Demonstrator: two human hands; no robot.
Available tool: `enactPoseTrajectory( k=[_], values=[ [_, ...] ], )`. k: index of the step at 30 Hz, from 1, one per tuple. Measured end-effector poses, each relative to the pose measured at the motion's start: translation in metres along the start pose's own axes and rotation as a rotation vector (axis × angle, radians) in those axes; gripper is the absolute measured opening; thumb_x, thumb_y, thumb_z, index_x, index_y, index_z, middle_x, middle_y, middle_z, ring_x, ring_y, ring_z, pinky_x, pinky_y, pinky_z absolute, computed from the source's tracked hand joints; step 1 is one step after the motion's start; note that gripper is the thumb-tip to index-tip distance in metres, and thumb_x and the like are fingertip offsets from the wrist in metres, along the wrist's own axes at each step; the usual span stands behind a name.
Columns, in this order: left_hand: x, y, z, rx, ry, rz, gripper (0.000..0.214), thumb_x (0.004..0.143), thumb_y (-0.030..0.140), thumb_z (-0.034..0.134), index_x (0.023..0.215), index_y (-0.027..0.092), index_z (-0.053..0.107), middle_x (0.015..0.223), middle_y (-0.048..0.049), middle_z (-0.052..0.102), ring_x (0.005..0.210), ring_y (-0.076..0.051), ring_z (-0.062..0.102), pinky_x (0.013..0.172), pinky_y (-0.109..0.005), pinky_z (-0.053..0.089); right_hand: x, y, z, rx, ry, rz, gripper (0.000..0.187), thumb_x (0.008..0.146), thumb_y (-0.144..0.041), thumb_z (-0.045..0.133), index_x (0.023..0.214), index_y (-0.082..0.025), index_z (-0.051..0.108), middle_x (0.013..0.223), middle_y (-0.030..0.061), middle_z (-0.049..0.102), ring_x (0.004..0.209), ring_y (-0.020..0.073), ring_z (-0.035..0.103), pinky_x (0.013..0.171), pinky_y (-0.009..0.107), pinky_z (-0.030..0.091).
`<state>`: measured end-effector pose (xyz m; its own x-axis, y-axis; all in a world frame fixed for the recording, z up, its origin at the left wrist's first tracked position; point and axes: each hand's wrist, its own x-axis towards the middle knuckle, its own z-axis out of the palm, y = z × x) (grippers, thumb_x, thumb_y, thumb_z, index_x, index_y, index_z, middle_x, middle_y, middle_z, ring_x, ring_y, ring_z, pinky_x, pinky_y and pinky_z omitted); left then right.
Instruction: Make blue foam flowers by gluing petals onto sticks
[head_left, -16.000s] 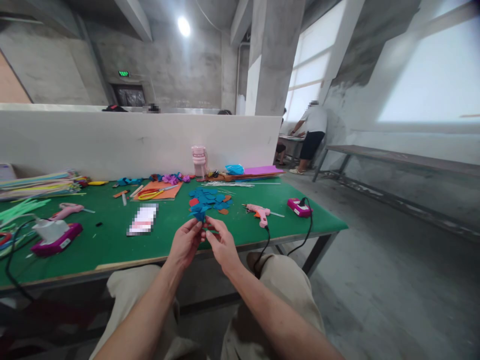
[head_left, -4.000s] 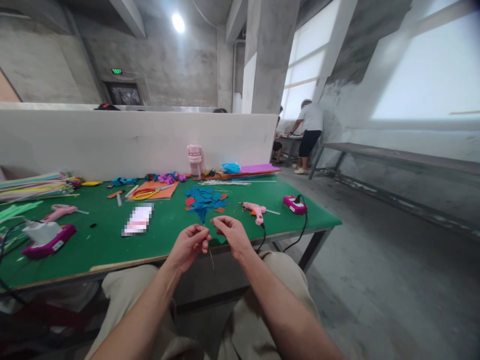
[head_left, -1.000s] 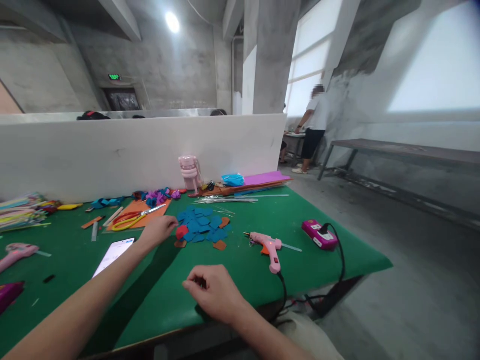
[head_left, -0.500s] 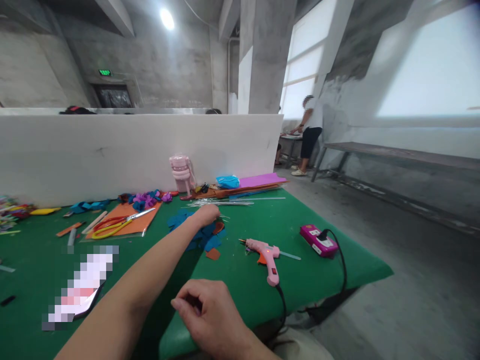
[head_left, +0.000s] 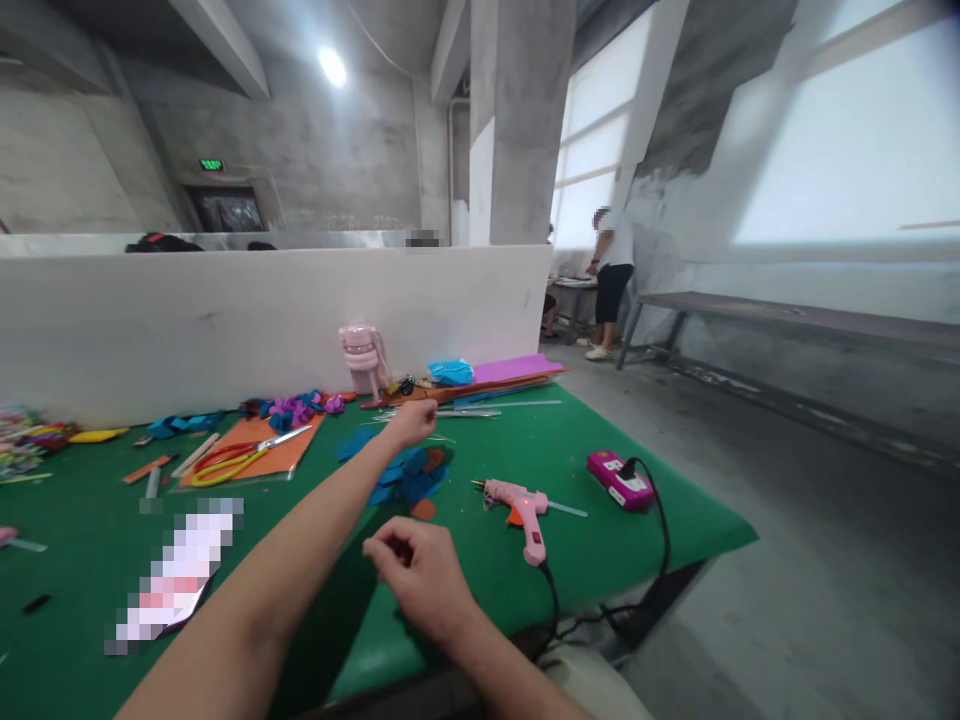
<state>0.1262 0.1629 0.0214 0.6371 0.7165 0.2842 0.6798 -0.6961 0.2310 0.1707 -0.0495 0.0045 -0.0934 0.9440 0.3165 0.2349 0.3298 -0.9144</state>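
Thin silver wires (head_left: 480, 413): lying toward the far side of the green-covered table (head_left: 585, 570), at 1 o'clock from the scattered pile of flat, cut blue pieces (head_left: 409, 482).
Left hand (head_left: 412, 424): at 12 o'clock from that pile, arm stretched across it, overlapping the wires to my eye; fingers curled, tips hidden, so I can't tell whether they grip anything.
Right hand (head_left: 424, 572): at 6 o'clock, near the table's front edge, fingers loosely curled; whether something sits inside, I can't tell.
Pale-pink plastic glue gun (head_left: 531, 505): just past 3 o'clock, nozzle toward the pile.
Red-and-yellow-handled scissors (head_left: 262, 447): at 9 o'clock, on an orange sheet (head_left: 289, 461).
Pink bottle (head_left: 363, 358): at 11 o'clock, upright by the white partition (head_left: 247, 330).
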Motion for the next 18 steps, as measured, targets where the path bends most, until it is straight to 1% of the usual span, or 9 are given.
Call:
enactPoseTrajectory(
  k=[3, 5, 6, 7, 8, 11, 14, 16, 18],
  values=[
    [-0.05, 0.013, -0.028, -0.169, 0.098, -0.045, 0.019, 0.08, 0.019, 0.033, 0.088, 0.015, 0.051, 0.089, -0.0092, 0.065, 0.074, -0.015, 0.062, 0.064, -0.028, 0.048, 0.009, 0.007, -0.005, 0.203, 0.098, 0.128, 0.026, 0.076, -0.036, 0.049, 0.07, -0.014, 0.06, 0.051, -0.0027, 0.051, 0.042, 0.0062, 0.042, 0.042, 0.017, 0.032],
    [-0.09, 0.024, -0.042, -0.68, 0.222, -0.137, 0.013, 0.081, 0.026, 0.036, 0.086, 0.018, 0.046, 0.089, -0.0078, 0.065, 0.077, -0.016, 0.062, 0.068, -0.032, 0.049, 0.013, 0.011, -0.004, 0.385, 0.133, 0.211, 0.025, 0.074, -0.037, 0.052, 0.072, -0.014, 0.06, 0.052, -0.0033, 0.051, 0.038, 0.0049, 0.039, 0.039, 0.017, 0.031],
    [-0.109, 0.029, -0.048, -0.858, 0.281, -0.184, 0.01, 0.08, 0.028, 0.039, 0.083, 0.02, 0.045, 0.089, -0.0064, 0.065, 0.078, -0.016, 0.062, 0.07, -0.034, 0.049, 0.014, 0.011, -0.002, 0.485, 0.136, 0.244, 0.023, 0.072, -0.035, 0.055, 0.075, -0.014, 0.061, 0.055, -0.003, 0.052, 0.038, 0.0042, 0.039, 0.039, 0.017, 0.032],
    [-0.126, 0.035, -0.051, -0.974, 0.333, -0.23, 0.008, 0.079, 0.029, 0.041, 0.08, 0.021, 0.044, 0.092, -0.0055, 0.064, 0.079, -0.016, 0.062, 0.073, -0.036, 0.048, 0.015, 0.011, 0.002, 0.589, 0.136, 0.272, 0.023, 0.07, -0.034, 0.058, 0.078, -0.014, 0.062, 0.059, -0.0025, 0.054, 0.039, 0.0037, 0.04, 0.041, 0.017, 0.034],
    [-0.141, 0.04, -0.053, -1.036, 0.371, -0.275, 0.007, 0.078, 0.029, 0.043, 0.077, 0.022, 0.043, 0.095, -0.0052, 0.063, 0.079, -0.016, 0.061, 0.074, -0.036, 0.048, 0.014, 0.01, 0.006, 0.693, 0.136, 0.293, 0.024, 0.067, -0.033, 0.061, 0.083, -0.014, 0.063, 0.063, -0.0018, 0.056, 0.04, 0.0031, 0.04, 0.043, 0.017, 0.036],
    [-0.175, 0.054, -0.046, -1.01, 0.529, -0.371, 0.01, 0.077, 0.031, 0.046, 0.073, 0.023, 0.044, 0.095, -0.0035, 0.059, 0.074, -0.014, 0.059, 0.07, -0.034, 0.048, 0.013, 0.002, 0.019, 0.966, 0.151, 0.318, 0.031, 0.064, -0.031, 0.066, 0.091, -0.016, 0.064, 0.074, 0.0, 0.059, 0.045, 0.0023, 0.042, 0.049, 0.017, 0.039],
    [-0.194, 0.062, -0.031, -1.0, 0.605, -0.358, 0.011, 0.073, 0.03, 0.054, 0.07, 0.021, 0.047, 0.085, -0.0016, 0.056, 0.071, -0.014, 0.056, 0.066, -0.03, 0.047, 0.014, -0.003, 0.026, 1.105, 0.149, 0.329, 0.03, 0.063, -0.033, 0.068, 0.088, -0.016, 0.066, 0.071, -0.0006, 0.059, 0.045, 0.0022, 0.041, 0.048, 0.016, 0.039],
    [-0.203, 0.065, -0.025, -0.975, 0.593, -0.291, 0.008, 0.073, 0.026, 0.055, 0.073, 0.02, 0.051, 0.084, -0.0022, 0.055, 0.078, -0.015, 0.055, 0.069, -0.029, 0.046, 0.017, -0.004, 0.024, 1.124, 0.138, 0.342, 0.028, 0.062, -0.033, 0.069, 0.084, -0.016, 0.067, 0.063, -0.0022, 0.056, 0.044, 0.0021, 0.04, 0.047, 0.016, 0.038],
    [-0.21, 0.066, -0.028, -0.907, 0.541, -0.196, 0.006, 0.074, 0.024, 0.055, 0.073, 0.019, 0.054, 0.085, -0.0036, 0.055, 0.084, -0.017, 0.054, 0.074, -0.03, 0.044, 0.021, -0.002, 0.019, 1.067, 0.132, 0.331, 0.025, 0.061, -0.033, 0.069, 0.08, -0.016, 0.068, 0.057, -0.0034, 0.052, 0.042, 0.0021, 0.039, 0.046, 0.016, 0.038]
  ],
)
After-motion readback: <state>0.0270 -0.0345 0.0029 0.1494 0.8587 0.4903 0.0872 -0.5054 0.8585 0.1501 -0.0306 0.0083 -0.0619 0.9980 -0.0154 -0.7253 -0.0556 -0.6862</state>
